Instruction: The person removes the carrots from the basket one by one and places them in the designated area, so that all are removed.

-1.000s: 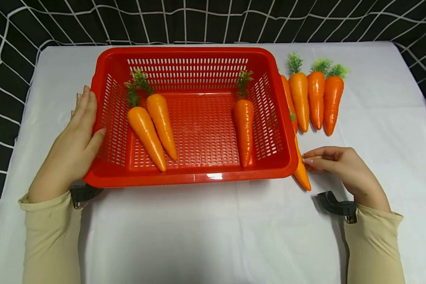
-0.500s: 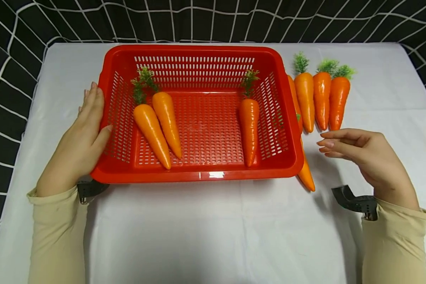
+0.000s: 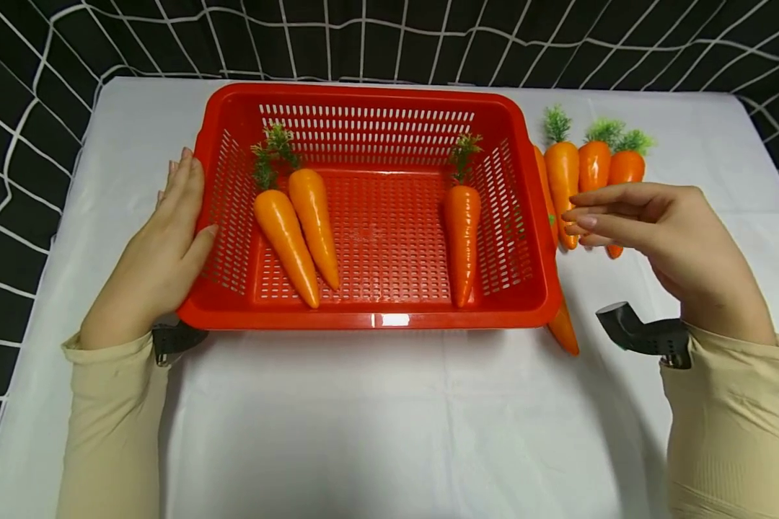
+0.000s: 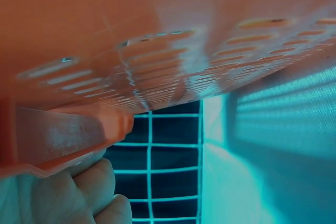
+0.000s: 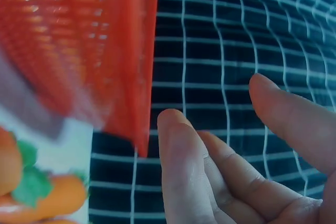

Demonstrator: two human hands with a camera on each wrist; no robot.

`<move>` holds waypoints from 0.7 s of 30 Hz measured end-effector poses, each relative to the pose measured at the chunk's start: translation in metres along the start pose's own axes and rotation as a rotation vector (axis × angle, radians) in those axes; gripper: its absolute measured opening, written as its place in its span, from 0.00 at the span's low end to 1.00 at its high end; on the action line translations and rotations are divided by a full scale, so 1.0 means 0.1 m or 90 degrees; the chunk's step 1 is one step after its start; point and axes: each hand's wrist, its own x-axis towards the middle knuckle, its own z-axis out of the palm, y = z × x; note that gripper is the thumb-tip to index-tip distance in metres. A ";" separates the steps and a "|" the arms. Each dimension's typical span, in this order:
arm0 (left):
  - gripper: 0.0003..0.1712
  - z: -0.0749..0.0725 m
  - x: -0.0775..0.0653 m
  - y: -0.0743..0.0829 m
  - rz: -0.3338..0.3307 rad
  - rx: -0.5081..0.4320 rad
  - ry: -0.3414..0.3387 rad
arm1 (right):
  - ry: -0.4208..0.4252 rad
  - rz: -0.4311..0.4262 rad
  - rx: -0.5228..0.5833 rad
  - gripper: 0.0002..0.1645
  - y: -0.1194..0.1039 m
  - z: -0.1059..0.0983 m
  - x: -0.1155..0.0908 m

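A red slotted plastic basket (image 3: 389, 319) stands on the white cloth, holding two light orange carrots (image 3: 288, 249) at its left and a darker carrot (image 3: 462, 241) at its right. My left hand (image 3: 159, 249) rests against the basket's left side with straight fingers, the thumb at the rim. My right hand (image 3: 675, 234) is raised above several carrots (image 3: 562, 184) right of the basket. Its fingers are extended, and in the right wrist view a gap shows between thumb and fingers (image 5: 181, 161) with nothing in it. The hand partly covers the rightmost carrots.
Another carrot's tip (image 3: 563, 331) shows from under the basket's right rim, on the tablecloth (image 3: 389, 418). A black backdrop with a white net (image 3: 389, 40) rises behind the table. Each wrist wears a black camera mount (image 3: 643, 333).
My right hand has left the carrot by the basket's front right corner, moving right, then up over the carrot row. The left hand stays at the basket; the whole view has shifted slightly.
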 end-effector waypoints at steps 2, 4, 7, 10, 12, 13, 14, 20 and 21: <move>0.37 0.00 0.00 0.01 0.000 0.001 0.001 | -0.007 0.015 -0.062 0.18 -0.09 0.05 0.07; 0.37 -0.01 0.01 0.01 -0.001 0.003 -0.001 | -0.025 0.034 -0.108 0.20 -0.18 0.11 0.15; 0.37 0.00 0.01 0.01 -0.005 0.002 -0.006 | -0.052 0.070 -0.144 0.25 -0.28 0.18 0.26; 0.37 0.00 0.02 0.01 -0.009 0.002 -0.012 | -0.067 0.099 -0.164 0.30 -0.34 0.24 0.35; 0.37 0.00 0.02 0.02 -0.008 0.004 -0.012 | -0.072 0.109 -0.177 0.33 -0.37 0.26 0.41; 0.37 -0.01 0.02 0.02 -0.008 0.005 -0.011 | -0.080 0.110 -0.176 0.34 -0.38 0.26 0.44; 0.37 -0.01 0.02 0.02 -0.008 0.006 -0.010 | -0.089 0.113 -0.184 0.35 -0.39 0.27 0.47; 0.37 -0.01 0.01 0.03 -0.013 0.007 -0.012 | -0.147 0.089 -0.256 0.34 -0.44 0.38 0.65; 0.37 -0.01 0.01 0.02 -0.014 0.008 -0.013 | -0.155 0.082 -0.269 0.33 -0.46 0.41 0.67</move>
